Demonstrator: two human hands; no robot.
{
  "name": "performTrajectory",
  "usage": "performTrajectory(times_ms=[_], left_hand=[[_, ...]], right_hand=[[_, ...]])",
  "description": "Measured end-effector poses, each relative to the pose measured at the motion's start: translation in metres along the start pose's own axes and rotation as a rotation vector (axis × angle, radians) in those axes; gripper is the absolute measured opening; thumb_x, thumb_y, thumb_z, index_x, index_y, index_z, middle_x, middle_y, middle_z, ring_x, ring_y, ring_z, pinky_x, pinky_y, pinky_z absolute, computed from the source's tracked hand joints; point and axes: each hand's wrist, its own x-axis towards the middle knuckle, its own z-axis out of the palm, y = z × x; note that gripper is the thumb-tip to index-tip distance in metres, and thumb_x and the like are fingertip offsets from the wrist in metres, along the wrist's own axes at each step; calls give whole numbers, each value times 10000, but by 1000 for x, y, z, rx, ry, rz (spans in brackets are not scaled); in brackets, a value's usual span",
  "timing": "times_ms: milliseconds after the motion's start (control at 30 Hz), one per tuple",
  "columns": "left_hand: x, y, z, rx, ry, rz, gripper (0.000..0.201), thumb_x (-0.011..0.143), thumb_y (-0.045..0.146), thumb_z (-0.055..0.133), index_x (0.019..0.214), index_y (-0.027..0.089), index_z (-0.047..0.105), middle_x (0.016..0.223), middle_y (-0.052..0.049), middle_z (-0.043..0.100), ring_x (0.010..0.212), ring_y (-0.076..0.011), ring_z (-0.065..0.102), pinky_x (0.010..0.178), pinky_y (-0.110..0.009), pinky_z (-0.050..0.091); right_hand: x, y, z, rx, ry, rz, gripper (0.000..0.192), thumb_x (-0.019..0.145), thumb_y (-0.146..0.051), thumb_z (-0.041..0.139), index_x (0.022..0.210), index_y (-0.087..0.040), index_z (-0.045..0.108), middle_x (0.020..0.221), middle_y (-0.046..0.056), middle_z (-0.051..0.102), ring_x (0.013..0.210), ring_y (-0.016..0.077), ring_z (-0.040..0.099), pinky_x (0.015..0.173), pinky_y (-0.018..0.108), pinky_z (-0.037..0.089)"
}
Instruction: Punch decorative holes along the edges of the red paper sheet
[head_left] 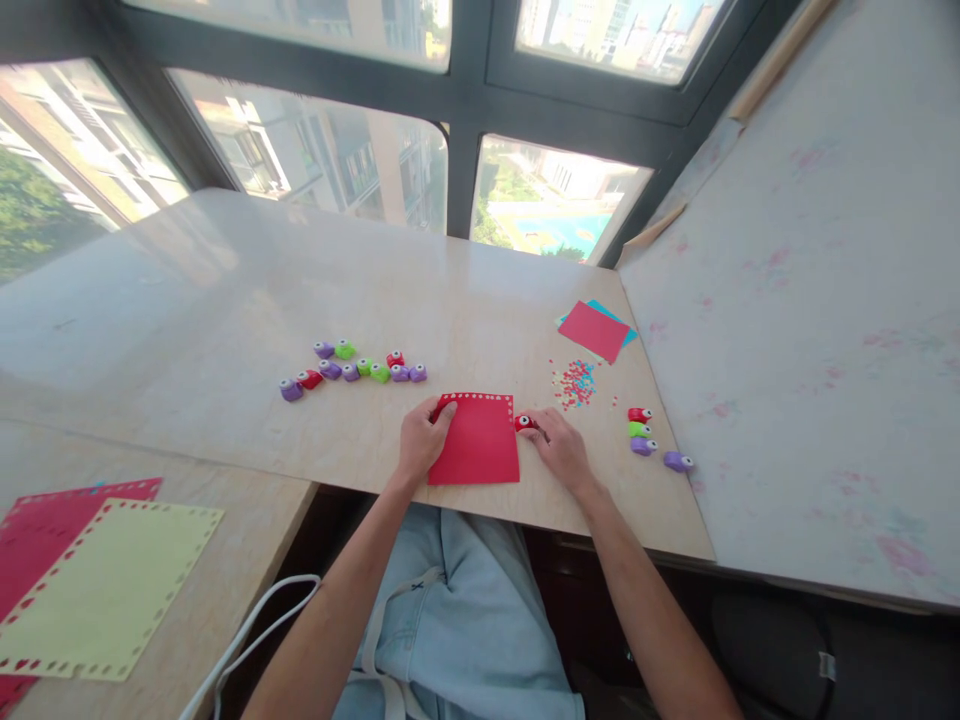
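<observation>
A red sheet of paper (476, 445) lies near the table's front edge, with a row of small punched holes along its top and a few down its upper right side. My left hand (424, 437) grips the sheet's left edge, thumb on top. At the right edge, a small red craft punch (524, 423) sits against the paper. My right hand (556, 445) is closed on this punch with its fingertips. Punched paper bits (576, 384) in red, blue and pale yellow lie scattered beyond my right hand.
Several purple, green and red punches (349, 372) stand left of the sheet; more punches (640, 430) stand at right by the wall. Coloured sheets (595, 331) are stacked at the back right. A hole-edged yellow sheet (120, 590) overlaps red paper (45, 540) at left. A white cable (251, 625) hangs nearby.
</observation>
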Motion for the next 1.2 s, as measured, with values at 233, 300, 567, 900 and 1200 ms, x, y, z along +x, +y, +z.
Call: performTrajectory(times_ms=[233, 300, 567, 900, 1200], left_hand=[[1, 1, 3, 73, 17, -5, 261, 896, 361, 508, 767, 166, 623, 733, -13, 655, 654, -137, 545, 607, -244, 356], [1, 0, 3, 78, 25, -3, 253, 896, 355, 511, 780, 166, 631, 749, -19, 665, 662, -141, 553, 608, -247, 357], [3, -1, 8, 119, 60, -2, 265, 910, 372, 496, 815, 179, 650, 796, -30, 691, 679, -153, 574, 614, -259, 359], [0, 0, 9, 134, 49, 23, 299, 930, 401, 464, 962, 205, 688, 899, -46, 722, 750, -178, 615, 685, -277, 414], [-1, 2, 10, 145, 38, 0, 303, 938, 396, 459, 1017, 221, 694, 934, -51, 732, 775, -186, 633, 686, -279, 424]], right_hand=[[4, -4, 2, 28, 4, -36, 239, 938, -333, 542, 1136, -238, 638, 1002, 73, 656, 910, 225, 628, 797, 334, 495], [4, -5, 1, 49, -1, -46, 236, 942, -338, 537, 1129, -240, 642, 982, 69, 655, 906, 223, 625, 793, 331, 492], [-2, -8, -2, 125, -23, -51, 302, 947, -380, 527, 1172, -226, 657, 912, 62, 632, 846, 210, 607, 765, 329, 481], [-6, -12, -2, 145, -28, -10, 347, 951, -409, 511, 1211, -228, 654, 942, 73, 662, 864, 211, 610, 793, 343, 486], [-6, -16, -4, 113, -45, 15, 393, 952, -442, 503, 1249, -216, 625, 928, 73, 642, 830, 208, 597, 783, 349, 484]])
